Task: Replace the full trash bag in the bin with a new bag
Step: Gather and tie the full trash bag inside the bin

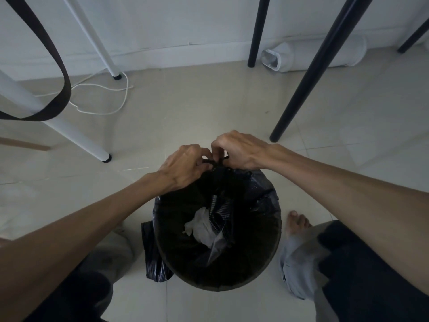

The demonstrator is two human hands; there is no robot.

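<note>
A round black bin [232, 278] stands on the tiled floor between my feet. A black trash bag [260, 196] lines it, part of its edge hanging over the left side. Inside lie crumpled white paper [199, 225] and a striped wrapper [219, 213]. At the bin's far rim, my left hand [185, 168] and my right hand [239, 149] both pinch gathered bag ends, which meet in a small twist between the fingertips. The near part of the bag mouth stays wide apart.
Black table legs [308, 73] rise to the far right, white legs [69, 133] to the left. A white cable [109, 89] loops on the floor near the wall. A dark strap [58, 66] hangs at upper left. A white cylinder [313, 54] lies by the wall.
</note>
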